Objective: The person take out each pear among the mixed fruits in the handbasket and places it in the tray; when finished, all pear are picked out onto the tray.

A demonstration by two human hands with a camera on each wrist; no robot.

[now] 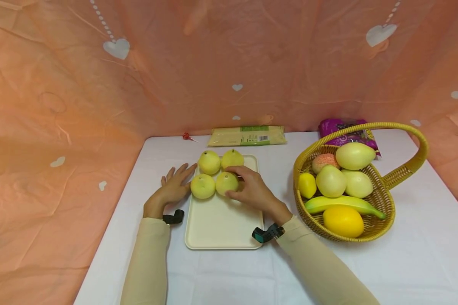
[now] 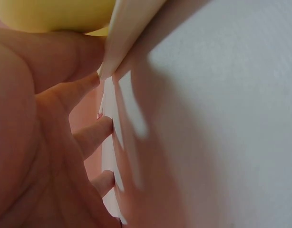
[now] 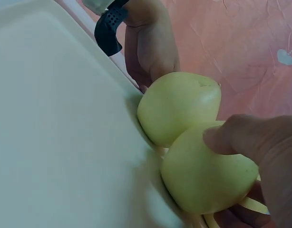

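Two rows of yellow-green, pear-like fruit sit at the far end of a cream tray [image 1: 224, 228]. My right hand [image 1: 252, 188] grips the near right pear [image 1: 227, 183], thumb on its near side and fingers round the far side; the right wrist view shows this pear [image 3: 208, 173] resting against its left neighbour. At the tray's left edge, my left hand [image 1: 173, 186] has its fingers extended, beside the near left pear [image 1: 202, 187]. Behind stand the far left pear [image 1: 209, 162] and the far right pear [image 1: 233, 159]. In the left wrist view, the left fingers [image 2: 91, 137] lie along the tray's outer side.
To the right stands a wicker basket [image 1: 390, 207] with a tall handle, holding a banana [image 1: 343, 205], a yellow mango-like fruit [image 1: 343, 221] and several other fruits. Behind the tray lie a flat cream-green packet [image 1: 247, 136], a red lollipop [image 1: 186, 136] and a purple bag [image 1: 339, 125].
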